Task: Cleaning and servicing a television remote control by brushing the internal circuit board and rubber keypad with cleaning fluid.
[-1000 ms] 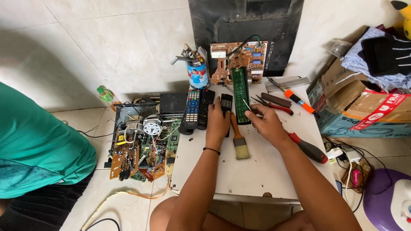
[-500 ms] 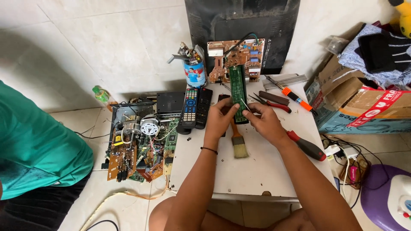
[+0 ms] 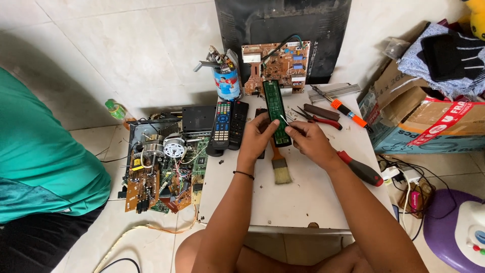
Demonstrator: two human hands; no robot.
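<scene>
A paintbrush (image 3: 279, 164) lay on the white table (image 3: 283, 202), at 6 o'clock from the hands. The long green circuit board (image 3: 277, 112) was pinched at its near end by the left hand (image 3: 258, 137) at 9 o'clock and the right hand (image 3: 309, 142) at 3 o'clock, a thin white tool being gripped in the right fingers. Two remote controls (image 3: 228, 125) were placed at 9 o'clock, and a brown circuit board (image 3: 275, 63) at 12 o'clock.

Left hand (image 3: 258, 137): bare, no glove or ring was visible.
Left wrist: a thin black band (image 3: 244, 175) circled it, just behind the gripping fingers.
Right hand (image 3: 309, 143): bare, wrist unadorned.
Forearms: both were uncovered; no sleeve reached them.
Legs: bare knees showed below.
</scene>
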